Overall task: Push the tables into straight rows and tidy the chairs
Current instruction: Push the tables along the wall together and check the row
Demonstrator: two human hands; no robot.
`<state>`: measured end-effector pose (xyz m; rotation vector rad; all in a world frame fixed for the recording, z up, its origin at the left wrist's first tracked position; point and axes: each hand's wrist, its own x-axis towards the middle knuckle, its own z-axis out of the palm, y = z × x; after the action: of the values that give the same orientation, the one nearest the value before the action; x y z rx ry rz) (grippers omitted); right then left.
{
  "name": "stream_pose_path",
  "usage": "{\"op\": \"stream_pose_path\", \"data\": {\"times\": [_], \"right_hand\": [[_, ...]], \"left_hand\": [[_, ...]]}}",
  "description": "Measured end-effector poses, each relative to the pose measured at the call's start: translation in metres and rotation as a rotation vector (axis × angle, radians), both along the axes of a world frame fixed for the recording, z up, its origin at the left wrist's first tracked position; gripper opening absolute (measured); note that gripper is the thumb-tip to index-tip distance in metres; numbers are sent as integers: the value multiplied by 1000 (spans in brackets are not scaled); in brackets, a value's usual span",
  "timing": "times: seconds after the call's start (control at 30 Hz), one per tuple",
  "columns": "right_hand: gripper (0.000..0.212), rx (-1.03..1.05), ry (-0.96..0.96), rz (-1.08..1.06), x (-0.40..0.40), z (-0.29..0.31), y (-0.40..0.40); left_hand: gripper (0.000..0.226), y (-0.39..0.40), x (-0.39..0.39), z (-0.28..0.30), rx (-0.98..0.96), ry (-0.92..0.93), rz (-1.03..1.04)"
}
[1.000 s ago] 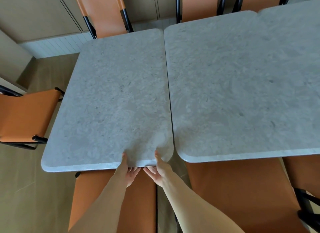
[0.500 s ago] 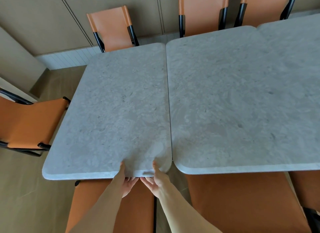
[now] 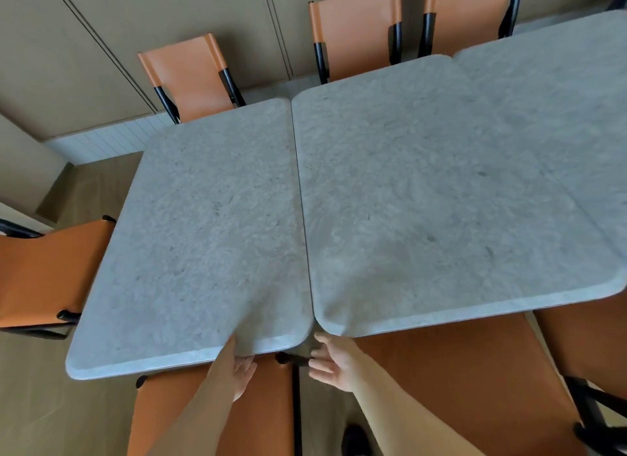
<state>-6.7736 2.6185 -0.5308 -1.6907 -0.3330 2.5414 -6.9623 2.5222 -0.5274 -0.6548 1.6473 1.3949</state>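
Tabletops in speckled grey stone are sitting side by side, seen from above. The left tabletop (image 3: 203, 238) is lying nearly flush against the middle tabletop (image 3: 441, 201), with a thin dark seam between them. The left hand (image 3: 234, 370) is gripping the left tabletop's near edge, thumb on top and fingers curled underneath. The right hand (image 3: 334, 364) is hanging open just below the seam's near end, touching nothing clearly. Orange chairs (image 3: 190, 75) are standing around the tabletops.
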Motion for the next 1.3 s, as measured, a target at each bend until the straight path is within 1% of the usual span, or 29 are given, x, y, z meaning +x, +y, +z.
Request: {"op": "stream_pose_path", "data": {"times": [0.1, 0.17, 0.23, 0.3, 0.33, 0.4, 0.43, 0.5, 0.53, 0.6, 0.7, 0.73, 0.83, 0.93, 1.03, 1.13, 1.3], "right_hand": [[29, 95, -121, -20, 68, 12, 24], [29, 134, -162, -60, 114, 25, 31], [30, 167, -153, -111, 162, 42, 31], [30, 199, -122, -165, 206, 62, 29], [30, 223, -109, -183, 230, 73, 28], [31, 280, -80, -195, 283, 98, 23], [32, 312, -62, -188, 310, 112, 20], [33, 394, -27, -162, 366, 141, 14], [33, 450, -24, -153, 395, 155, 12], [32, 584, -72, -137, 450, 186, 6], [22, 790, -186, -122, 523, 222, -5], [23, 860, -218, -108, 543, 232, -10], [30, 1012, -289, -102, 588, 250, -23], [24, 1112, -312, -125, 610, 259, -33], [20, 1173, -315, -167, 619, 261, -34], [22, 1209, -332, -200, 626, 262, -26], [23, 1293, -389, -252, 634, 270, 7]], "left_hand": [[55, 8, 50, 15, -74, 67, -119], [55, 16, 95, 24, -77, 114, -234], [54, 22, 141, 25, -96, 203, -412], [58, 29, 193, 31, -94, 286, -598], [55, 32, 224, 41, -73, 331, -676], [35, 36, 294, 72, -8, 452, -785], [32, 38, 329, 88, 37, 509, -820], [42, 44, 395, 114, 151, 530, -847], [44, 47, 424, 125, 224, 533, -862], [36, 52, 480, 148, 357, 550, -938], [23, 57, 548, 180, 513, 593, -1035], [21, 57, 567, 190, 545, 610, -1062], [20, 55, 606, 209, 590, 662, -1148], [19, 54, 626, 221, 615, 722, -1215], [19, 61, 636, 227, 663, 756, -1226], [18, 74, 646, 228, 697, 760, -1234], [21, 110, 658, 232, 762, 778, -1273]]}}
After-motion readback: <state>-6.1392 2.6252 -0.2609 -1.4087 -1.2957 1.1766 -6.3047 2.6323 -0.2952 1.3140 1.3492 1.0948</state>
